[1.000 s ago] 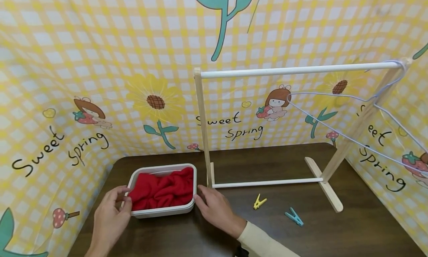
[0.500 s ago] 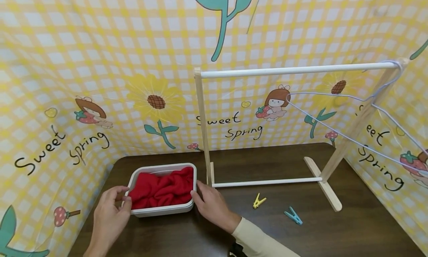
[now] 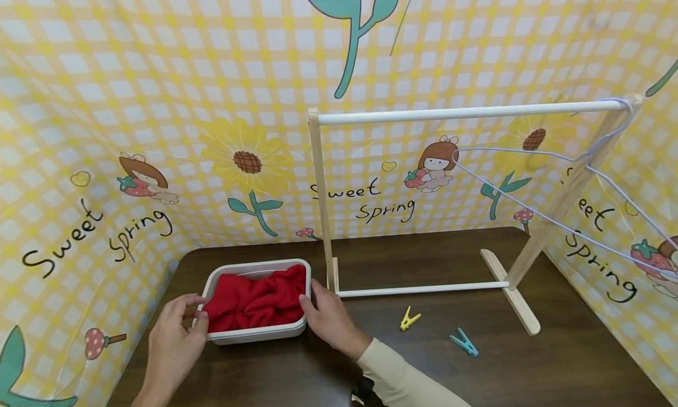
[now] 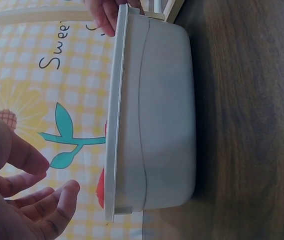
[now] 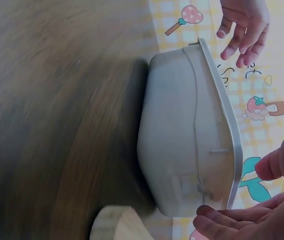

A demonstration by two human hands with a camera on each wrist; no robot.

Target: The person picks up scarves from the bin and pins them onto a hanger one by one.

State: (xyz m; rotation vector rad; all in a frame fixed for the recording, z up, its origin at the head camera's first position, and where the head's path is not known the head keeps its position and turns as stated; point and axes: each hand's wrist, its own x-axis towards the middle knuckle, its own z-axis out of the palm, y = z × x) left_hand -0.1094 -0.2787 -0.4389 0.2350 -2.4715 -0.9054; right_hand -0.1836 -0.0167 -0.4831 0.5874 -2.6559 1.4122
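Note:
A white plastic basin (image 3: 256,335) stands on the table at the left, with crumpled red cloth (image 3: 254,298) inside. Near its left end is my left hand (image 3: 177,339); in the left wrist view its relaxed fingers (image 4: 64,205) stand apart from the rim. My right hand (image 3: 333,319) is at the right end, thumb over the rim and fingers along the outer wall. In the right wrist view those fingertips (image 5: 206,212) are right at the basin's side, while the thumb (image 5: 269,165) stays off the rim. Both hands hold nothing.
A wooden rack (image 3: 548,219) with a white top rod (image 3: 471,112) stands behind and to the right. A lilac wire hanger (image 3: 516,201) hangs at its right end. A yellow clothespin (image 3: 409,319) and a blue clothespin (image 3: 464,342) lie on the dark table (image 3: 424,372).
My right hand has moved slightly left and farther along the basin's right end, its thumb now over the rim. The left hand, basin and cloth have stayed in place.

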